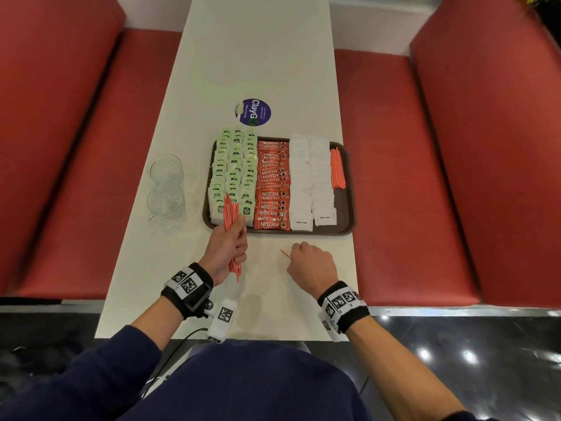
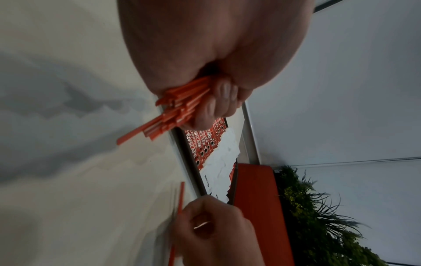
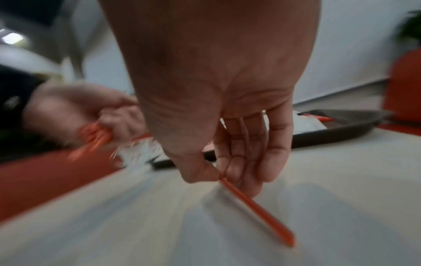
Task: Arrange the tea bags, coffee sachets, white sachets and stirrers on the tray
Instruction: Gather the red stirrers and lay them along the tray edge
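Stirrer [image 3: 255, 208] pinched by right hand [image 1: 312, 265] points toward tray [image 1: 346, 208].

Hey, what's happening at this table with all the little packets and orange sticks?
A person is filling a dark brown tray with drink supplies. Rows of green tea bags, red Nescafe coffee sachets and white sugar sachets already lie on it, with some orange stirrers at its right edge. The left hand grips a bundle of orange stirrers, while the right hand pinches a single orange stirrer at the white table.
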Tool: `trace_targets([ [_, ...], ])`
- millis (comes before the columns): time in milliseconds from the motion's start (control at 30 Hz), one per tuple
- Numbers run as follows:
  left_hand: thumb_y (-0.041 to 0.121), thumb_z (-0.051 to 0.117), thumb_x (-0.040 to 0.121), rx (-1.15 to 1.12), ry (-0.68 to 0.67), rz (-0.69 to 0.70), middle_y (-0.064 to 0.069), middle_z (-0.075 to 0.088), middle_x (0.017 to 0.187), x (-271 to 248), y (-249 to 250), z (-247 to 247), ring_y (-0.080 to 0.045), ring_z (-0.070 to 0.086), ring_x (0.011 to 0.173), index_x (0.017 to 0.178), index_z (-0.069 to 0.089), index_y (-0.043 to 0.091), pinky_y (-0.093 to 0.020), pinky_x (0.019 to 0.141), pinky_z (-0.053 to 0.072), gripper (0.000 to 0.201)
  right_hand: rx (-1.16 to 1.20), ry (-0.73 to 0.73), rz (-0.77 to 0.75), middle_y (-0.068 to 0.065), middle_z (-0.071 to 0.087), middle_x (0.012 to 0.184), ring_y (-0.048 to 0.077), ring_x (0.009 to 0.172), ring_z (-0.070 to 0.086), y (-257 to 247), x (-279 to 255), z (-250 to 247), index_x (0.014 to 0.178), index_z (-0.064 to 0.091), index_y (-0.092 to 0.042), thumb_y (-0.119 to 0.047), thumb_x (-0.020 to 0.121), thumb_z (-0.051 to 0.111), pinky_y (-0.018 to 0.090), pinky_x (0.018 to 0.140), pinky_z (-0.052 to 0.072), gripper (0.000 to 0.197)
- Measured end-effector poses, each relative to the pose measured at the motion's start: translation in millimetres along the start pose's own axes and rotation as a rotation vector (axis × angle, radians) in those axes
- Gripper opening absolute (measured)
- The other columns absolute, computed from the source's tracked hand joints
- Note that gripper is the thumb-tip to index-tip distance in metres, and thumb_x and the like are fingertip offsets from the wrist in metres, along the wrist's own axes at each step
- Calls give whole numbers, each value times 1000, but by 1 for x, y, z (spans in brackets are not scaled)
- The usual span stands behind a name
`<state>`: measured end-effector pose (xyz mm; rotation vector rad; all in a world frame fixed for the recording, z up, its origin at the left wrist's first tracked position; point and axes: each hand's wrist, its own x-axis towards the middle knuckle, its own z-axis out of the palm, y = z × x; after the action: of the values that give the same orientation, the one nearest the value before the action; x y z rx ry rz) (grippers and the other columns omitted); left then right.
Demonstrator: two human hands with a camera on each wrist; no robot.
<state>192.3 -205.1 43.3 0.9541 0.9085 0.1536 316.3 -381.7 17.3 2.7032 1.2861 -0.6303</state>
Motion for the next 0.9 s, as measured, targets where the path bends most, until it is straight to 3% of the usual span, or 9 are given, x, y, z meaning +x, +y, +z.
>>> trace_targets([
  [100, 44, 65, 107, 13, 11, 8, 3, 27, 62, 2, 6, -4, -11, 22, 50, 74, 46, 23, -25, 42, 23, 44, 392, 86, 144, 0, 67, 89, 25, 74, 62, 27, 12, -28, 94, 56, -18, -28, 100, 60, 39, 68, 49, 13],
  [200, 40, 68, 106, 3, 23, 10, 4, 23, 61, 5, 13, -6, -11, 18, 48, 67, 39, 27, -27, 43, 16, 50, 627, 281, 273, -1, 72, 85, 17, 74, 67, 73, 44, -63, 92, 64, -24, -29, 101, 67, 35, 71, 57, 10],
  [300, 38, 69, 106, 1, 34, 12, 3, 19, 62, 9, 19, -6, -12, 15, 48, 66, 35, 29, -32, 48, 12, 53, 596, 394, 390, 4, 73, 98, 24, 88, 64, 124, 99, -95, 97, 70, -26, -28, 101, 61, 33, 78, 50, 10],
  [400, 36, 69, 105, 25, 45, 6, 3, 19, 63, 12, 24, -3, -12, 15, 49, 66, 34, 29, -32, 48, 12, 54, 573, 389, 441, 12, 73, 107, 28, 94, 58, 155, 146, -119, 102, 75, -24, -23, 102, 57, 35, 83, 50, 18],
  [567, 35, 71, 104, 71, 34, -7, 3, 22, 66, 13, 31, 5, -13, 16, 51, 71, 37, 29, -28, 45, 17, 48, 461, 250, 449, 19, 59, 131, 43, 110, 65, 164, 195, -131, 117, 73, -17, -31, 105, 61, 51, 105, 57, 22],
  [667, 33, 71, 104, 117, 6, -3, 3, 24, 64, 14, 35, 10, -12, 17, 49, 70, 38, 28, -26, 43, 18, 48, 466, 242, 454, 21, 58, 134, 44, 116, 64, 154, 194, -136, 126, 70, -13, -30, 106, 58, 52, 107, 54, 28],
  [733, 32, 71, 104, 158, -12, 6, 2, 25, 62, 16, 35, 15, -13, 18, 48, 67, 39, 28, -25, 43, 19, 49, 548, 335, 331, 14, 66, 124, 26, 102, 67, 130, 173, -147, 122, 73, -16, -27, 108, 57, 49, 101, 59, 24],
  [800, 30, 73, 103, 185, -27, 19, 1, 27, 61, 17, 33, 23, -14, 18, 48, 67, 42, 27, -25, 43, 19, 48, 736, 400, 75, 1, 76, 108, 10, 88, 70, 92, 142, -154, 116, 76, -17, -25, 108, 64, 42, 92, 64, 16],
  [900, 31, 78, 99, 186, -56, 35, 2, 30, 61, 18, 27, 36, -14, 20, 48, 71, 48, 25, -28, 46, 17, 42, 854, 309, -322, -7, 78, 117, 5, 100, 74, 22, 85, -152, 129, 74, -19, -33, 112, 63, 21, 93, 60, 24],
])
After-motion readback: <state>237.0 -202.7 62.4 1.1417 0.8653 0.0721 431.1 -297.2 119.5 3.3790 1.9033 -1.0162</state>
